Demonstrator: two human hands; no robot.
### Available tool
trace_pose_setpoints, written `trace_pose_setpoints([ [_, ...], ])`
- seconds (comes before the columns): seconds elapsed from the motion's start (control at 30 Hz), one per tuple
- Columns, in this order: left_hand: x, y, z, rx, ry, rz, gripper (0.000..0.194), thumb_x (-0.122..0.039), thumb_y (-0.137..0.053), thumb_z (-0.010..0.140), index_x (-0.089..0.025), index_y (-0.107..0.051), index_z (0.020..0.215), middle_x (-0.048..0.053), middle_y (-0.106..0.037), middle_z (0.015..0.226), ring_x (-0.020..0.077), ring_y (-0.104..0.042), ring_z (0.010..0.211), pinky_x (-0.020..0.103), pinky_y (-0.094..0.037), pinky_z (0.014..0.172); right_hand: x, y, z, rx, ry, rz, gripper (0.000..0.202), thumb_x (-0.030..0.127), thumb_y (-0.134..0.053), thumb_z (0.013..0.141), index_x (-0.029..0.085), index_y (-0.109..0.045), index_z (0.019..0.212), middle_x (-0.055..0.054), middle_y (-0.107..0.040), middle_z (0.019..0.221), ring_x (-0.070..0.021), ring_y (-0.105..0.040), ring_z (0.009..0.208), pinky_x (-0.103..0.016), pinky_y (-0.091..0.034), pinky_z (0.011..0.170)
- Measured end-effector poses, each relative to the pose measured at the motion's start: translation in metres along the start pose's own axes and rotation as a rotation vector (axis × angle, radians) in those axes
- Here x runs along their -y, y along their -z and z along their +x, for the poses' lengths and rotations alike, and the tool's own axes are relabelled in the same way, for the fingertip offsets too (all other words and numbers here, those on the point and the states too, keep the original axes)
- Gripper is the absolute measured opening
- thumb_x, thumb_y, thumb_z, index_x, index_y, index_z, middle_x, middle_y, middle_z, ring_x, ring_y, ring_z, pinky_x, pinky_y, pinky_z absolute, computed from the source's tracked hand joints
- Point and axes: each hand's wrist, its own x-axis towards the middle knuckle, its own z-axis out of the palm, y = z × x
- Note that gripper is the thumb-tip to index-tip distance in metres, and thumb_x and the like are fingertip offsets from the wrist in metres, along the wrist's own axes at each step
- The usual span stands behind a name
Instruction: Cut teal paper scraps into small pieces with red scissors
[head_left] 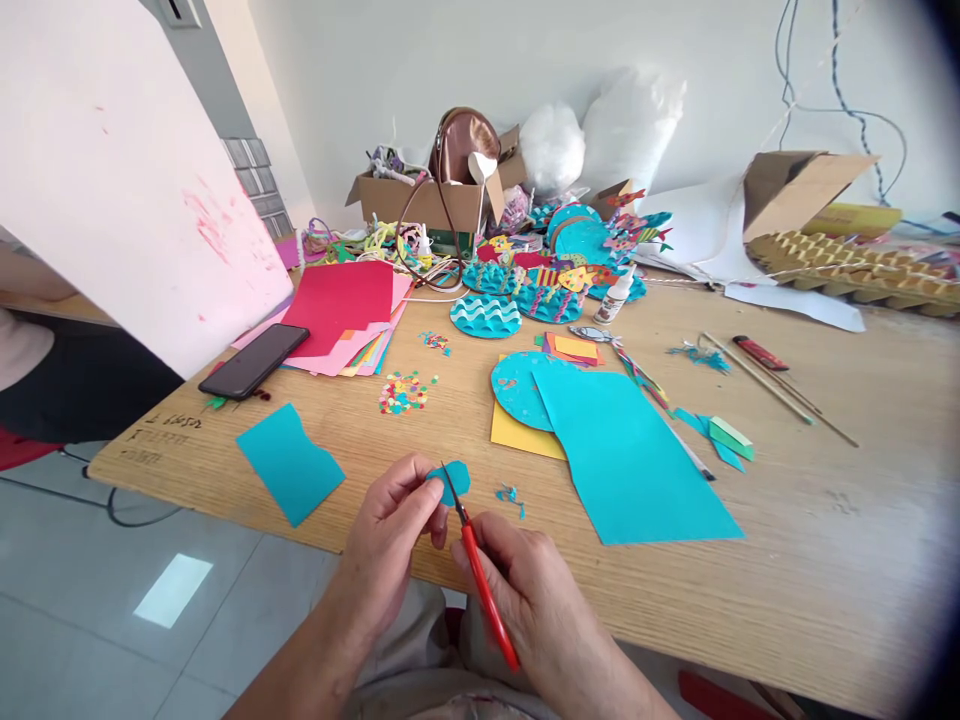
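Note:
My left hand [397,505] pinches a small rounded piece of blue paper [455,481] near the table's front edge. In my right hand [525,575] are red-handled scissors [480,575], their dark blades lying at the blue piece. Small blue snippets [511,497] rest on the table just right of the blades. A large blue sheet [637,450] lies to the right, partly over a blue disc [517,390] and a yellow sheet [517,435]. Left of my hands sits another cut blue sheet [289,462].
A black phone [255,362] and stacked coloured paper [341,305] lie at the left. Confetti dots [405,393] are mid-table. Behind stand paper crafts [551,285], a glue bottle [615,297] and a cardboard box [420,203]. Sticks [757,378] lie right. Another person's arm [26,350] shows far left.

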Motion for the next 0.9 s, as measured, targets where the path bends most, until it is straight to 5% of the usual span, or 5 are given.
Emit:
trace_pose_setpoints([
  [0.2,-0.001,0.013,0.005,0.048,0.026,0.151,0.021,-0.031,-0.055,0.078,-0.019,-0.051,0.062,-0.007,-0.04,0.05,0.0089,-0.037,0.046,0.018,-0.031,0.043,-0.005,-0.003,0.002,0.14,-0.199,0.269,0.034,0.044,-0.041,0.089,0.022,-0.043,0.063,0.007,-0.042,0.041,-0.0085,-0.04,0.034,-0.019,-0.025,0.035],
  [0.47,-0.013,0.04,0.032,0.09,-0.27,1.018,0.014,-0.022,-0.054,0.076,-0.022,-0.059,0.063,-0.003,-0.058,0.059,0.0154,-0.051,0.058,0.023,-0.036,0.055,-0.008,0.015,0.001,0.085,-0.249,0.521,0.044,0.06,-0.046,0.081,0.019,-0.045,0.066,0.009,-0.043,0.045,-0.0044,-0.041,0.03,-0.016,-0.025,0.034],
  [0.57,-0.009,0.048,0.039,0.111,-0.294,1.148,0.012,-0.018,-0.054,0.074,-0.024,-0.064,0.078,-0.002,-0.059,0.064,0.0183,-0.056,0.064,0.025,-0.038,0.059,-0.011,0.026,-0.001,0.024,-0.261,0.516,0.046,0.064,-0.049,0.077,0.019,-0.048,0.068,0.009,-0.044,0.046,-0.0055,-0.043,0.03,-0.017,-0.024,0.032],
  [0.67,-0.007,0.047,0.038,0.081,-0.358,1.263,0.032,-0.017,-0.054,0.075,-0.022,-0.058,0.106,0.002,-0.061,0.083,0.0216,-0.059,0.075,0.029,-0.043,0.065,-0.015,0.034,-0.002,-0.028,-0.226,0.518,0.045,0.062,-0.049,0.079,0.019,-0.049,0.068,0.008,-0.044,0.046,-0.006,-0.043,0.03,-0.019,-0.025,0.033],
  [0.9,-0.008,0.007,0.025,0.545,-0.404,1.401,0.026,-0.01,-0.05,0.081,-0.021,-0.058,0.103,0.005,-0.059,0.097,0.0222,-0.058,0.093,0.033,-0.046,0.079,-0.014,0.043,-0.008,-0.036,-0.174,0.501,0.041,0.058,-0.049,0.083,0.018,-0.051,0.071,0.007,-0.044,0.05,-0.0061,-0.044,0.034,-0.019,-0.027,0.035],
])
